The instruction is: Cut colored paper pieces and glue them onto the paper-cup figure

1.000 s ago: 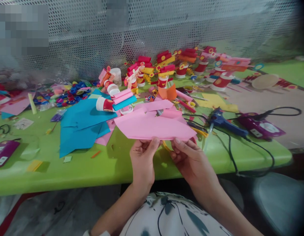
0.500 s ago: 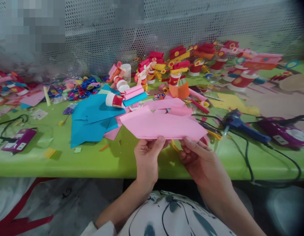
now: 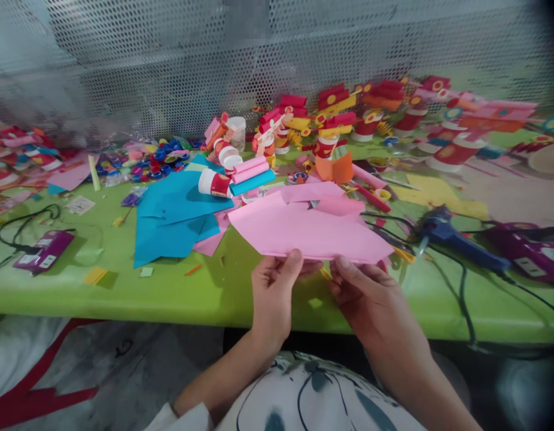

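A sheet of pink paper (image 3: 310, 230) with slanted ends is held above the table's front edge, its near edge narrowly folded or rolled. My left hand (image 3: 277, 293) pinches that edge near its middle, thumb on top and fingers underneath. A little further right, my right hand (image 3: 378, 299) grips the same edge between thumb and fingers. Just beyond the sheet lies a red and white paper cup (image 3: 215, 183) on its side, with pink and blue paper rolls (image 3: 252, 175) against it. Blue paper sheets (image 3: 176, 218) lie to the left.
On the right, a blue glue gun (image 3: 460, 239) rests with its cable near a purple power strip (image 3: 528, 251). Another purple power strip (image 3: 44, 251) lies at left. Several decorated paper-cup models (image 3: 326, 143) stand along the back, before a perforated metal panel (image 3: 169, 72).
The view has shifted slightly left, so the table things appear further right. Both hands keep hold of the pink paper's near edge, with little change in grip.
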A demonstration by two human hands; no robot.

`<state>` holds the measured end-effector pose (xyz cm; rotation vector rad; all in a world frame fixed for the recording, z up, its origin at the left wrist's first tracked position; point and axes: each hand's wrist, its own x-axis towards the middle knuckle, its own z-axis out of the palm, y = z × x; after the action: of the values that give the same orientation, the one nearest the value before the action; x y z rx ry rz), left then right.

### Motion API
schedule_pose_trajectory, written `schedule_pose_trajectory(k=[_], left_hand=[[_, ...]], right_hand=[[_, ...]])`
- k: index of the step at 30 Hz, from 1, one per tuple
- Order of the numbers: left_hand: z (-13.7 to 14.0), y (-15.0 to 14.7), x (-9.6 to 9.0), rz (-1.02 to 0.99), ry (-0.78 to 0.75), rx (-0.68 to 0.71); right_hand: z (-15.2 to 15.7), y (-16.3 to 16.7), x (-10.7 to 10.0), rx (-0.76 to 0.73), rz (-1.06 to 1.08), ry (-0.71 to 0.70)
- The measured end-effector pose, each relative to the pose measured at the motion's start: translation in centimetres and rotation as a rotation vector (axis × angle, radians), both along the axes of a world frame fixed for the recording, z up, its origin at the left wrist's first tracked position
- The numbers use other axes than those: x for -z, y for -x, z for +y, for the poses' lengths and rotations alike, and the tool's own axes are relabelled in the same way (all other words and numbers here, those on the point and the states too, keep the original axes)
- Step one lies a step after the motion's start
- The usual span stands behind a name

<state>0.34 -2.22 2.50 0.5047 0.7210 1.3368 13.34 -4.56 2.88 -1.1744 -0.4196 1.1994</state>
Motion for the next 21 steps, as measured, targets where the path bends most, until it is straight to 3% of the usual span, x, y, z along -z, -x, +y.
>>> schedule_pose_trajectory(k=[9, 14, 21], left_hand=[[0.1, 0.3, 1.1, 0.170, -0.093, -0.068], [0.4, 1.0, 0.7, 0.260, -0.122, -0.151], [0.3, 1.5, 0.3, 0.272, -0.088, -0.133]], right_hand=[[0.3, 0.1, -0.3, 0.036, 0.100, 0.110], [0.5, 0.1, -0.9, 0.062, 0.120, 0.122], [0.7, 0.1, -1.1, 0.072, 0.129, 0.135]])
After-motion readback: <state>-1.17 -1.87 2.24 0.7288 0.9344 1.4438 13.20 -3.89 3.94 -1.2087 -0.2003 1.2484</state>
